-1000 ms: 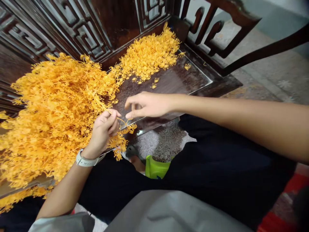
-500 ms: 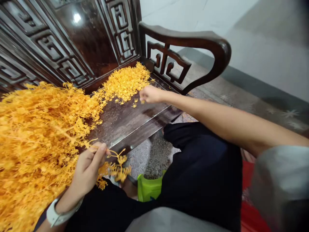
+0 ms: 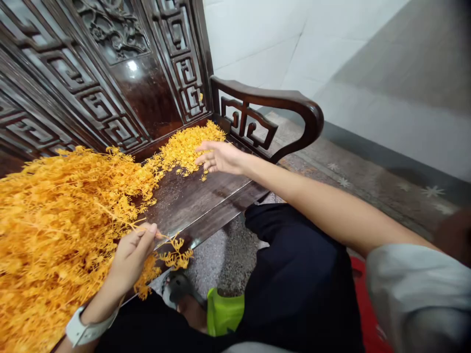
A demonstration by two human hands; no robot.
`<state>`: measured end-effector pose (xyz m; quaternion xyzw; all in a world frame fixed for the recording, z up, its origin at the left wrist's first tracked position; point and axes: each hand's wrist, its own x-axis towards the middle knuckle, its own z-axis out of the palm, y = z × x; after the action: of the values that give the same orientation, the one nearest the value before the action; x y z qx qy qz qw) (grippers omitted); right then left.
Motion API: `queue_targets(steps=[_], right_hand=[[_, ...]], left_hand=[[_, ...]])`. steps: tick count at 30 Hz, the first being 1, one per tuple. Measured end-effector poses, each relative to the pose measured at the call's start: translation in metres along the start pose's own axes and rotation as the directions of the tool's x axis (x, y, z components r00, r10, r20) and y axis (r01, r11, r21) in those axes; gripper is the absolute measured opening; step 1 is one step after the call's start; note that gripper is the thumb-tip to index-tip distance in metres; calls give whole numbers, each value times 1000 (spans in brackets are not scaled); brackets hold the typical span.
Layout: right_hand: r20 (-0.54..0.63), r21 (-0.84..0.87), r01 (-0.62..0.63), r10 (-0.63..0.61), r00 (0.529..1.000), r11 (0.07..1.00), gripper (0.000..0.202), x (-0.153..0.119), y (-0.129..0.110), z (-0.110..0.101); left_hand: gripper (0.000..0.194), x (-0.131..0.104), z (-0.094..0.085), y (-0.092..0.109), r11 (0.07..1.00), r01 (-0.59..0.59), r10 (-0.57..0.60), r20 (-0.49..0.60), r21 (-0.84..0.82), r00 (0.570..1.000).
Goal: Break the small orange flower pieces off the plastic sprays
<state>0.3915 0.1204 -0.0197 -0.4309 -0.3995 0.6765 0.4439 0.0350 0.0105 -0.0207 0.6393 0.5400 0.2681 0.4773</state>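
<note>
My left hand (image 3: 130,255), with a pale watch on its wrist, is closed in a pinch on the thin stem of a yellow artificial sprig (image 3: 177,254). The sprig's small curled tips hang past my fingertips toward the bench's front edge. Beside and under that hand spreads a large heap of similar yellow sprigs (image 3: 66,220). My right hand (image 3: 222,159) is open with fingers apart, over the right end of the seat. Nothing shows in it. Just beyond its fingers lies a smaller pile of loose yellow pieces (image 3: 184,147) against the backrest.
The dark wooden bench (image 3: 176,196) has a carved backrest (image 3: 150,98) and a curved armrest (image 3: 294,98) at right. A tiny yellow piece (image 3: 200,97) shows in front of the backrest. Below are a green plastic object (image 3: 224,311), a dark shoe (image 3: 180,289) and something red (image 3: 362,294).
My right hand has opened from a closed grip and moved slightly left over the small pile. My left hand still pinches the sprig. The view has tilted upward.
</note>
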Motion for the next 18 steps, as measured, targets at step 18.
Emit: queue_targets(steps=[18], right_hand=[[653, -361, 183, 107, 750, 914, 36, -28, 68, 103]], left_hand=[[42, 6, 4, 16, 855, 81, -128, -57, -513, 990]])
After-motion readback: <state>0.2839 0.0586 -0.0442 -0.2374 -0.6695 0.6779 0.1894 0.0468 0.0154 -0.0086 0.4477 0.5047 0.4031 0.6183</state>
